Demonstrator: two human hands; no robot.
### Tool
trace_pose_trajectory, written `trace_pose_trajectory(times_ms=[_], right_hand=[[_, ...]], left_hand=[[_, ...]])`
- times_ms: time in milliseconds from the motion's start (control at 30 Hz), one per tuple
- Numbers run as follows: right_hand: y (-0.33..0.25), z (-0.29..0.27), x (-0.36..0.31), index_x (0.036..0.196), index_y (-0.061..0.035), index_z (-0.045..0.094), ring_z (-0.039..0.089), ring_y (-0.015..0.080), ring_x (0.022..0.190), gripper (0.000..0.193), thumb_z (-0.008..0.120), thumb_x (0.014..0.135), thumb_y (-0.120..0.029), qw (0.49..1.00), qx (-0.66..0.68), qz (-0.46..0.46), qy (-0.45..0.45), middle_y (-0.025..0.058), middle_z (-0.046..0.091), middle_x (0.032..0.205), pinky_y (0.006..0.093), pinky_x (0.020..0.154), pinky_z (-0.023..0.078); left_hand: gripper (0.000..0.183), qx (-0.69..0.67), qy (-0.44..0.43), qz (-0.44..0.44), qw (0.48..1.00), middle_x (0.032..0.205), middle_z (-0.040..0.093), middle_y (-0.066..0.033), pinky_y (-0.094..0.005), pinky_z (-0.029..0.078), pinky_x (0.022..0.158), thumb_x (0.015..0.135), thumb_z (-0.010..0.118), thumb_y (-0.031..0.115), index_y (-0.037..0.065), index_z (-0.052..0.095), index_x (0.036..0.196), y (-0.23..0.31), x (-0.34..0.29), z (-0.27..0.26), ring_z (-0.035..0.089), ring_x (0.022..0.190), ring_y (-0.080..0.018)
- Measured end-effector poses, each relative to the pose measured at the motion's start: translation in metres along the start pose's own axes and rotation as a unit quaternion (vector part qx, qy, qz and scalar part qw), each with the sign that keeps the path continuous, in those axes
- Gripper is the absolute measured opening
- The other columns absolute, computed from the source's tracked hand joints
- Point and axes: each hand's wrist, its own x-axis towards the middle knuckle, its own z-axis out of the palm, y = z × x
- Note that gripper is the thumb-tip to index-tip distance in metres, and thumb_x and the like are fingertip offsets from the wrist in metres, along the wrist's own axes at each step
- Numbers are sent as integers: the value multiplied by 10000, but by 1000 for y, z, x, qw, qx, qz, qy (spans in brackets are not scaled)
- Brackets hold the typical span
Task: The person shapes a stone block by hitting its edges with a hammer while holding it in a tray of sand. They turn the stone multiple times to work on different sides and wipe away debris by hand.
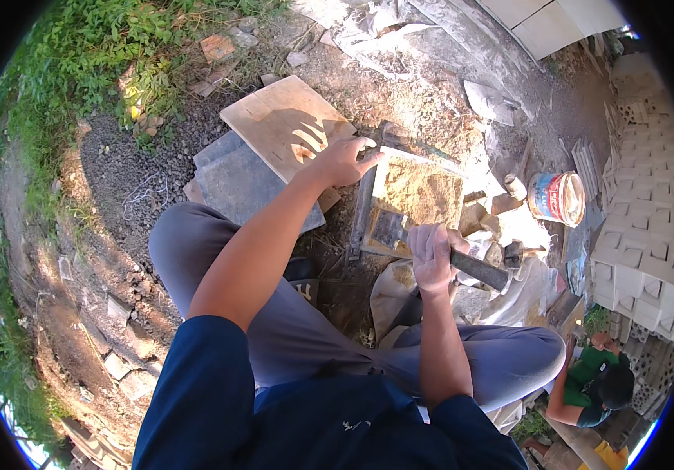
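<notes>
A square yellowish-brown stone slab (419,188) with a rough face lies on the ground in front of my crossed legs. My left hand (342,163) is at its far left corner, thumb and forefinger apart; whether the fingertips touch the slab I cannot tell. My right hand (432,254) is wrapped round a hammer (480,271), its thick dark handle pointing out to the right. The hammer's flat, squarish metal head (389,229) is over the slab's near left part.
Left of the slab lie a tan flat tile (286,117) and a grey tile (239,184). A labelled bucket (556,198) stands to the right, with a trowel (489,103) farther back. White blocks (642,211) are stacked at far right; a person in green (595,380) is below them.
</notes>
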Motion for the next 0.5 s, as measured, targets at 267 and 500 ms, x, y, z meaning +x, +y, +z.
trace_pose_trajectory(times_ms=[267,500], right_hand=[[5,6,1,577,-77,318,239,85,417,520,505,1032,-247,999,-36,-7,31,-22,301,489,287,410,164],[1,-7,0,618,-116,369,248,95,446,459,463,1048,-244,998,33,-17,53,-41,310,522,287,449,226]], left_hand=[[700,-86,69,-80,991,989,655,-253,-445,489,813,941,481,643,-26,685,958,-5,24,6,641,925,-357],[691,-441,-36,-258,859,1141,672,-114,-469,513,878,997,312,646,79,586,1282,7,27,1,619,1031,-283]])
